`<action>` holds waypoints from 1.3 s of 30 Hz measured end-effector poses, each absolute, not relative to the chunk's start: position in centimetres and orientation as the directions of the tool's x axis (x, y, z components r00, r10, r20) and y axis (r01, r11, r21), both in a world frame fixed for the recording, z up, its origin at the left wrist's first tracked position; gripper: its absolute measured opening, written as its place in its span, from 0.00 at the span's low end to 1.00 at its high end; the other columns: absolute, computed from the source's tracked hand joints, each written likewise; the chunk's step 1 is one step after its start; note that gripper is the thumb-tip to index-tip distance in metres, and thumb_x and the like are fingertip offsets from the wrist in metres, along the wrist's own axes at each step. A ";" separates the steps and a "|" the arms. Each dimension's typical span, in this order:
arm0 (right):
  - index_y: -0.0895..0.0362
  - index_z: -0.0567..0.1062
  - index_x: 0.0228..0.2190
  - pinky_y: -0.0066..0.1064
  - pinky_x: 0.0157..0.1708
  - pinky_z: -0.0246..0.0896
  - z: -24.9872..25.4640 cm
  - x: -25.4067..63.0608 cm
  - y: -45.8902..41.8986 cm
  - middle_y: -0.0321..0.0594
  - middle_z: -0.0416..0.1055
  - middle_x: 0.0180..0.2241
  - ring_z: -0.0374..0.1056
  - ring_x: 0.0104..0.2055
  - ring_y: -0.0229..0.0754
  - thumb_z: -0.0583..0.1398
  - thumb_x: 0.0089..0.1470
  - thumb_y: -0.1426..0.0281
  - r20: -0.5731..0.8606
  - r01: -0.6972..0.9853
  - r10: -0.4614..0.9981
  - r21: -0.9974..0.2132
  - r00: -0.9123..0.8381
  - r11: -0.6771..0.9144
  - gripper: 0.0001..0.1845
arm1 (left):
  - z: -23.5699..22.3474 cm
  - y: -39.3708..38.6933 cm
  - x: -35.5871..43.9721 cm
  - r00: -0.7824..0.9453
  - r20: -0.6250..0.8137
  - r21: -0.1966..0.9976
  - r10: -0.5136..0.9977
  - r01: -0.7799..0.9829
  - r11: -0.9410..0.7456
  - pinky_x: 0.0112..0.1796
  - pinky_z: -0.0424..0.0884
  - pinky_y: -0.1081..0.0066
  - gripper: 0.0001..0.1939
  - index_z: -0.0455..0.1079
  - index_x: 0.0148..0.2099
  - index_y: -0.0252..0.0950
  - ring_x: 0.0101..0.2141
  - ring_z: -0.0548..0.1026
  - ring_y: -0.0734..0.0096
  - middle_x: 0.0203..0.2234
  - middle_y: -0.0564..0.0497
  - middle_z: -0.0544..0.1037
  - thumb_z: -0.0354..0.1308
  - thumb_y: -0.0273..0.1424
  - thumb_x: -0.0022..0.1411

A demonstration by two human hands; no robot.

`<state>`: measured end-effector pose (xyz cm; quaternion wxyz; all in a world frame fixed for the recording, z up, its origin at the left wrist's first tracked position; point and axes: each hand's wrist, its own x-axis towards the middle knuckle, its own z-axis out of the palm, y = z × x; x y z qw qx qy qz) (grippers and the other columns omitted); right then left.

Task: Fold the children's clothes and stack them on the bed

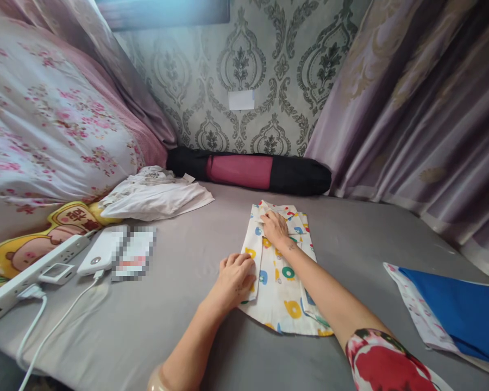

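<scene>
Because the letter-print shirt [287,296] lies in loose, overlapping layers, its folded edges could slip out of line if either hand lifts or drags sideways. It lies before the right half of the black-and-magenta roll bag [240,172], near but apart from it, on the grey sheet [195,239]. The left hand [236,277] rests loosely curved on the shirt's left-hand strip; the right hand [274,227] is narrow, its fingers gathered on the cloth at the end nearest the bag. Whether either one pinches fabric, I cannot tell. Uneven pressure there might crease the upper layers, and the right forearm, reaching across the print, could rumple the side beneath it.

Counted out, I see one shirt, two hands and one roll bag. Just in front of the bag's left end is one heap of white cloth [155,201]. Farther left of the bag and nearer the wearer are one yellow plush cushion [24,250], one power strip [36,277], one small white adapter [57,273], one power bank [103,251], one blurred packet [134,254] and two white cables [73,307]. Beyond the bag's right end, nearer the wearer, lies one blue folded cloth [468,312] over patterned fabric.
</scene>
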<state>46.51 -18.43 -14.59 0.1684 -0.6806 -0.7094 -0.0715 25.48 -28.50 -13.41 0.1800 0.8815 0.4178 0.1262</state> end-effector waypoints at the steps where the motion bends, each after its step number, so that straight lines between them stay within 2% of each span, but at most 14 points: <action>1: 0.57 0.77 0.47 0.39 0.53 0.54 -14.7 46.7 -18.4 0.49 0.69 0.51 0.61 0.53 0.49 0.50 0.60 0.77 0.338 0.986 0.940 -0.130 -0.051 0.100 0.20 | -13.4 -28.5 25.5 0.617 0.070 0.418 0.784 0.695 -0.585 0.54 0.57 0.55 0.15 0.66 0.52 0.43 0.57 0.62 0.58 0.58 0.50 0.68 0.49 0.31 0.64; 6: 0.62 0.74 0.50 0.39 0.62 0.46 -15.4 47.3 -17.8 0.50 0.64 0.58 0.55 0.62 0.46 0.51 0.58 0.80 0.295 0.958 0.936 -0.150 -0.191 0.243 0.21 | -13.0 -28.6 25.5 0.618 0.055 0.412 0.784 0.701 -0.582 0.54 0.58 0.55 0.15 0.66 0.53 0.43 0.57 0.62 0.58 0.58 0.49 0.68 0.49 0.31 0.64; 12: 0.61 0.69 0.56 0.37 0.64 0.42 -15.8 47.5 -17.4 0.49 0.58 0.63 0.49 0.66 0.44 0.49 0.59 0.78 0.176 0.949 0.958 -0.182 -0.225 0.257 0.24 | -13.0 -28.6 25.5 0.616 0.059 0.413 0.786 0.702 -0.581 0.54 0.58 0.54 0.16 0.66 0.53 0.43 0.57 0.62 0.57 0.58 0.49 0.68 0.50 0.31 0.63; 14: 0.61 0.67 0.58 0.37 0.65 0.40 -15.7 47.3 -17.5 0.49 0.56 0.64 0.48 0.67 0.44 0.48 0.61 0.75 0.141 0.948 0.965 -0.201 -0.220 0.246 0.24 | -13.0 -28.6 25.5 0.614 0.054 0.412 0.787 0.704 -0.578 0.55 0.58 0.53 0.16 0.66 0.53 0.43 0.57 0.63 0.57 0.58 0.49 0.69 0.50 0.31 0.63; 18: 0.59 0.65 0.59 0.40 0.66 0.37 -14.6 47.1 -17.9 0.48 0.54 0.65 0.46 0.68 0.46 0.47 0.65 0.62 0.078 0.932 0.973 -0.279 -0.218 0.231 0.26 | -13.1 -28.6 25.5 0.622 0.068 0.413 0.780 0.694 -0.590 0.54 0.58 0.53 0.16 0.66 0.53 0.43 0.57 0.63 0.57 0.58 0.49 0.69 0.49 0.30 0.64; 20: 0.56 0.69 0.56 0.41 0.65 0.40 -13.7 47.1 -17.8 0.45 0.60 0.62 0.51 0.66 0.46 0.42 0.67 0.60 0.043 0.919 0.979 -0.340 -0.200 0.202 0.26 | -13.1 -28.6 25.5 0.621 0.086 0.417 0.779 0.688 -0.594 0.53 0.58 0.53 0.15 0.67 0.52 0.43 0.56 0.64 0.57 0.57 0.48 0.70 0.49 0.30 0.64; 22: 0.55 0.72 0.52 0.40 0.61 0.47 -12.9 47.1 -17.3 0.45 0.69 0.56 0.60 0.61 0.47 0.37 0.68 0.60 0.026 0.912 0.988 -0.381 -0.153 0.151 0.30 | -13.2 -28.5 25.4 0.617 0.109 0.425 0.779 0.680 -0.597 0.53 0.59 0.54 0.14 0.68 0.50 0.42 0.56 0.65 0.58 0.56 0.47 0.71 0.48 0.30 0.64; 24: 0.56 0.73 0.50 0.37 0.59 0.50 -12.6 47.1 -16.5 0.46 0.72 0.53 0.64 0.57 0.46 0.36 0.68 0.62 0.056 0.921 0.993 -0.370 -0.106 0.119 0.30 | -13.3 -28.5 25.4 0.615 0.133 0.434 0.777 0.669 -0.603 0.54 0.59 0.54 0.14 0.68 0.50 0.42 0.56 0.66 0.60 0.54 0.46 0.72 0.46 0.29 0.65; 26: 0.59 0.70 0.55 0.37 0.62 0.45 -12.9 46.7 -15.7 0.47 0.66 0.58 0.59 0.61 0.45 0.39 0.67 0.66 0.098 0.941 0.991 -0.319 -0.088 0.115 0.26 | -13.4 -28.5 25.5 0.621 0.144 0.438 0.771 0.658 -0.612 0.56 0.58 0.53 0.16 0.67 0.52 0.41 0.57 0.65 0.61 0.55 0.45 0.71 0.45 0.28 0.66; 28: 0.62 0.63 0.60 0.38 0.65 0.35 -13.6 46.1 -15.0 0.48 0.56 0.64 0.48 0.67 0.44 0.42 0.66 0.68 0.092 0.958 0.991 -0.262 -0.098 0.119 0.26 | -13.4 -28.5 25.5 0.634 0.123 0.437 0.763 0.656 -0.615 0.58 0.56 0.49 0.18 0.64 0.56 0.40 0.60 0.63 0.60 0.58 0.43 0.68 0.44 0.27 0.66; 31: 0.66 0.56 0.64 0.41 0.66 0.28 -14.4 44.9 -14.2 0.50 0.46 0.67 0.38 0.70 0.47 0.42 0.66 0.63 0.011 0.970 0.995 -0.221 -0.102 0.102 0.31 | -13.2 -28.7 25.8 0.652 0.034 0.421 0.757 0.678 -0.602 0.61 0.50 0.45 0.22 0.60 0.61 0.38 0.65 0.55 0.57 0.64 0.41 0.61 0.45 0.28 0.66; 35: 0.69 0.53 0.64 0.41 0.66 0.27 -14.7 43.8 -13.7 0.50 0.43 0.68 0.35 0.70 0.48 0.38 0.66 0.58 -0.037 0.975 0.997 -0.214 -0.065 0.056 0.35 | -13.2 -29.0 26.1 0.649 -0.077 0.381 0.757 0.720 -0.580 0.63 0.46 0.44 0.25 0.54 0.66 0.38 0.67 0.47 0.57 0.67 0.42 0.53 0.45 0.32 0.68; 39: 0.66 0.54 0.64 0.42 0.66 0.27 -14.9 43.4 -13.3 0.49 0.44 0.68 0.35 0.70 0.48 0.38 0.66 0.57 0.002 0.978 0.999 -0.204 -0.036 0.035 0.35 | -13.5 -29.1 26.0 0.667 -0.091 0.331 0.739 0.720 -0.610 0.62 0.46 0.43 0.24 0.53 0.66 0.42 0.67 0.44 0.57 0.68 0.44 0.51 0.43 0.33 0.69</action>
